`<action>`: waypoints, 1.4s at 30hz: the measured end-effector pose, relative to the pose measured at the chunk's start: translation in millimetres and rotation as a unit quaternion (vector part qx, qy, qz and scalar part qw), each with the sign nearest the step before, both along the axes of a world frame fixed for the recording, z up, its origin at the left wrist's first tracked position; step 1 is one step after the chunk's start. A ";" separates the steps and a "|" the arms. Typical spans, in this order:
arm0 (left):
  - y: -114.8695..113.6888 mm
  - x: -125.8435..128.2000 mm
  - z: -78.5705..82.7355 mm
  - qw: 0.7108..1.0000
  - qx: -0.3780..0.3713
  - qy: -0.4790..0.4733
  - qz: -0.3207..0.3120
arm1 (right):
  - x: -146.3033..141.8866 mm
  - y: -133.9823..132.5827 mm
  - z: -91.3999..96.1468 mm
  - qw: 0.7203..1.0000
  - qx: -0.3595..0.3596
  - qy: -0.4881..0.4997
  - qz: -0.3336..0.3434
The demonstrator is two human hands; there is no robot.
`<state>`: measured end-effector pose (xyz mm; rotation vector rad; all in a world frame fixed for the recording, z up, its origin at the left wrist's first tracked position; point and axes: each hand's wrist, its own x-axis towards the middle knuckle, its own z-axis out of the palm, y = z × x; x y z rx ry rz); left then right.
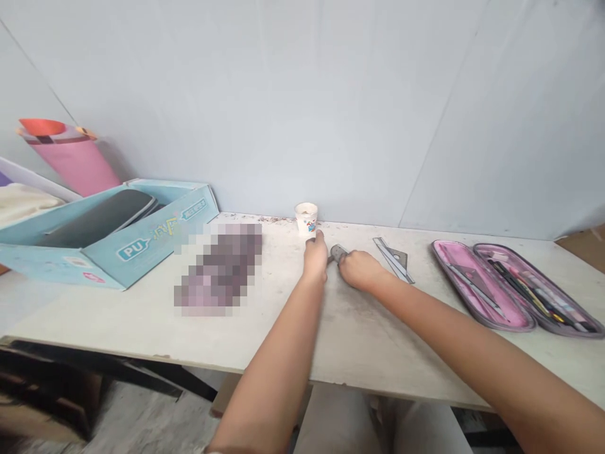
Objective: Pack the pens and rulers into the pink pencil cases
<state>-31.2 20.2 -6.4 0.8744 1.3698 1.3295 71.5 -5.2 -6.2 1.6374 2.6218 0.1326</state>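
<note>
Under the fingers runs a long pale tabletop (350, 340), scuffed and grubby-looking, with a pale blue-grey wall (302, 107) behind it. Well left of the fingers sits one open light blue cardboard box (151, 249) with a dark flat thing (94, 217) inside, and a single pink paper roll (70, 161) leans behind it. Well right of the fingers there's one open zip pencil case (482, 287), pink inside, both halves laid flat, with pens (524, 290) packed in one side. Just left of the fingers is one pixelated blob (217, 268), no idea what's under it. Just right of them lie what look like two clear plastic set squares (393, 260), though they overlap, so I can't swear to the count. Straight ahead of the left hand (315, 258) stands one paper cup (306, 219).

Now the bit that matters: one small grey object (338, 253) lies between the two hands, its long axis slanting from upper right to lower left, with a thin tip poking toward the left hand. The right hand (362, 270) is nearer, its fingers (347, 261) curled together right at the object, but I can't tell if they're clamped on it. The left fingers are together too, pointing up at the cup's base, maybe touching it.
</note>
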 end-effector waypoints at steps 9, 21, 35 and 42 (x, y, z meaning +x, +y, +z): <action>-33.6 30.3 3.6 0.956 0.124 -0.057 -0.260 | 80.3 1.8 18.8 0.954 0.098 0.253 -0.127; -68.2 180.2 8.1 0.784 0.329 0.332 -0.408 | 226.8 -61.4 -6.8 0.852 0.256 0.411 -0.199; -78.8 218.4 -8.6 0.706 0.291 0.531 -0.367 | 247.6 -82.8 -19.0 0.957 0.125 0.159 -0.207; -75.7 195.5 -3.5 0.719 0.300 0.525 -0.342 | 246.7 -86.5 -17.2 0.951 0.160 0.141 -0.222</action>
